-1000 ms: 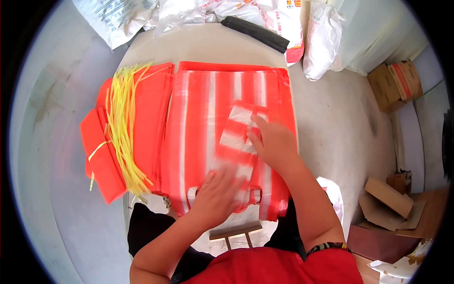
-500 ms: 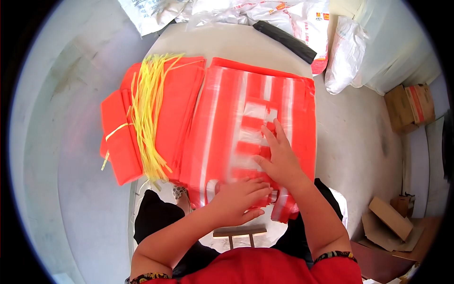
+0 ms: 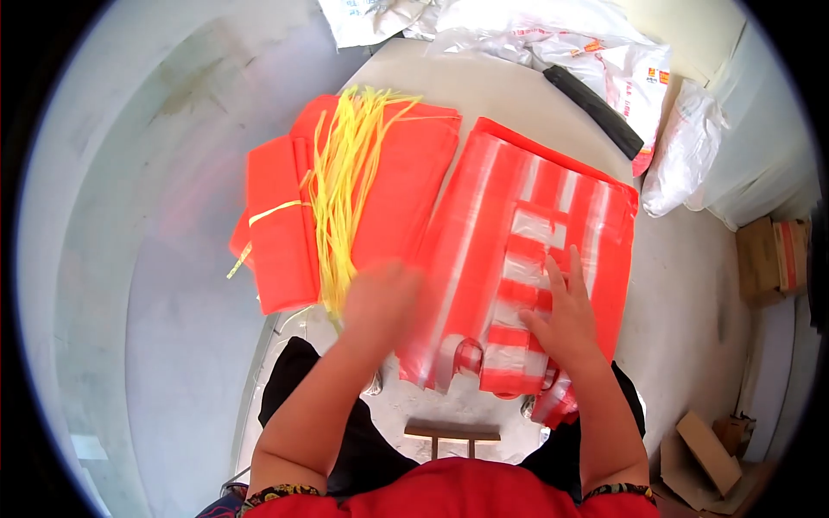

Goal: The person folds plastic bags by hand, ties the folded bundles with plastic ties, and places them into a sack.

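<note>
Beige tabletop [image 3: 432, 82]; pale floor [image 3: 678, 311]; cardboard boxes [image 3: 756, 266] at right.

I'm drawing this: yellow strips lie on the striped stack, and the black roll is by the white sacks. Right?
No: the head view shows the yellow strips on the plain red stack. The black roll is by the white sacks.

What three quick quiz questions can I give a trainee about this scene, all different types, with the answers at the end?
1. Which hand is nearer the folded striped piece?

2. True or false: the yellow strips lie on the plain red stack.

3. What colour is the long, narrow bundle near the far right of the table?
A) White
B) Black
C) Yellow

Key:
1. The right hand.
2. True.
3. B.
</note>
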